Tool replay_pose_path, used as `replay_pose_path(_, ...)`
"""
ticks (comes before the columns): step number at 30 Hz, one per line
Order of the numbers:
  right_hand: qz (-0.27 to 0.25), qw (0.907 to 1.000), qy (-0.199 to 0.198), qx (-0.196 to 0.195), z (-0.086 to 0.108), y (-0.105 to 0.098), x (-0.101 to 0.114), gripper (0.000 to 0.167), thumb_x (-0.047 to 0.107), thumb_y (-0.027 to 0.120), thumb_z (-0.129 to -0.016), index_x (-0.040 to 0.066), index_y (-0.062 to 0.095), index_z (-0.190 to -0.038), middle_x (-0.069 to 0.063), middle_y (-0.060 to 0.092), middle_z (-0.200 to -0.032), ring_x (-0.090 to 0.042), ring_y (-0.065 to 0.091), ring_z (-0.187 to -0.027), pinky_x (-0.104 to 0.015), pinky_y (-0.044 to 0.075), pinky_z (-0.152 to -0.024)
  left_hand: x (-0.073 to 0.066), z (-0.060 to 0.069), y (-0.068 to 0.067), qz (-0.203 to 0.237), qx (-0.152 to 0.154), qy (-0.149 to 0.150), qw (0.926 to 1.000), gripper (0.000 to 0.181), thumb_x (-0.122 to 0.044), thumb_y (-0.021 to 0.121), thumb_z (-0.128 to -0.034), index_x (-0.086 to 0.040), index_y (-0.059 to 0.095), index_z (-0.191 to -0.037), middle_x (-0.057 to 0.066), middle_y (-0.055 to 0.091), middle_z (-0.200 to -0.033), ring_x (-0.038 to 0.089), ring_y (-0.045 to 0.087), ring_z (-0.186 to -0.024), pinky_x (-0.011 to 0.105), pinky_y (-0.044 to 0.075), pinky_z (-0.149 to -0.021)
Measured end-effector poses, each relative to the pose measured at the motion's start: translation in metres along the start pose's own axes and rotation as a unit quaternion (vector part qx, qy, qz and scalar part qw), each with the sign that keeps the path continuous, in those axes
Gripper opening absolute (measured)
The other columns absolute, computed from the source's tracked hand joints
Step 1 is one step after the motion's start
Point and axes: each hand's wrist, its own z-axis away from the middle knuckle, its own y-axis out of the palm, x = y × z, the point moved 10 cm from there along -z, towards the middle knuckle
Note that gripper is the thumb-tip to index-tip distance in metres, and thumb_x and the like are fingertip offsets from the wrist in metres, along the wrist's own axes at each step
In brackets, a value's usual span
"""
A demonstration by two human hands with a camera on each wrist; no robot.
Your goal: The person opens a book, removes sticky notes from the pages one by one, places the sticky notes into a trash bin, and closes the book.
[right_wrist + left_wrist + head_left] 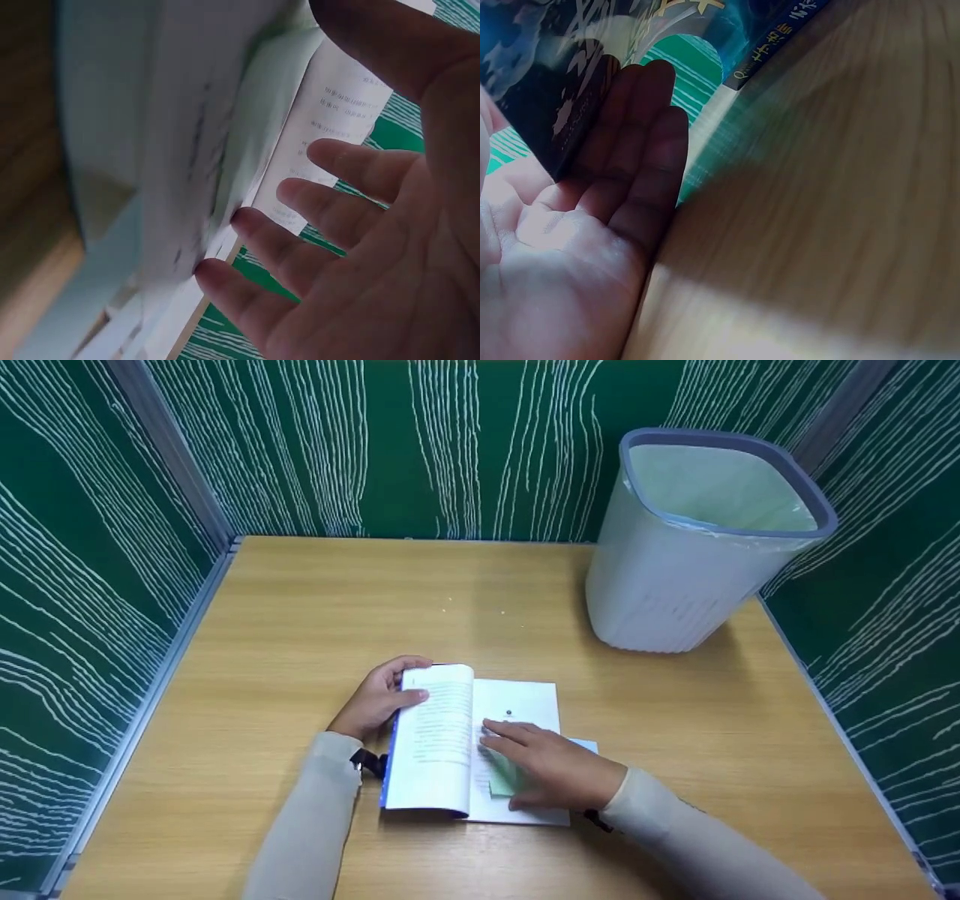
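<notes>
An open book (439, 750) with printed pages and a blue cover lies on the wooden table. My left hand (379, 701) grips its left half, thumb on the page and fingers behind the dark illustrated cover (525, 82). Over the right page is my right hand (566, 769), its fingers spread and nearly straight. Beneath that hand a pale green slip of paper (501, 778) lies on the page, partly hidden. In the right wrist view, the fingertips (212, 274) reach the page edge near the green paper (274, 90). A light blue edge (585, 745) sticks out right of the book.
A tall light-coloured waste bin (667, 585) with a grey rim and a pale green liner stands at the back right of the table (337, 607). Small white specks lie mid-table. Green panels (390, 450) with white lines enclose the back and sides.
</notes>
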Motion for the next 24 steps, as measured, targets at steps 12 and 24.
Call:
replay_pose_path(12, -0.065, 0.9923, 0.070, 0.078, 0.008, 0.002, -0.027, 0.075, 0.022, 0.075, -0.088, 0.011, 0.044, -0.156, -0.007, 0.027, -0.171, -0.027, 0.022, -0.159, -0.047, 0.031, -0.125, 0.001, 0.000, -0.001, 0.008, -0.009, 0.002, 0.9999, 0.045, -0.011, 0.081, -0.0894, -0.005, 0.064, -0.130, 0.015, 0.064, -0.126, 0.024, 0.071, -0.096, 0.031, 0.063, -0.075)
replay_pose_path(24, -0.091, 0.9874, 0.093, 0.090, 0.011, 0.002, -0.055, 0.079, 0.018, 0.077, -0.090, 0.017, 0.040, -0.160, 0.000, 0.021, -0.173, -0.033, 0.014, -0.160, -0.068, 0.021, -0.122, 0.000, 0.002, -0.002, 0.003, -0.012, 0.009, 0.9999, 0.043, -0.013, 0.081, -0.0896, -0.005, 0.065, -0.129, 0.015, 0.064, -0.124, 0.024, 0.069, -0.097, 0.027, 0.061, -0.074)
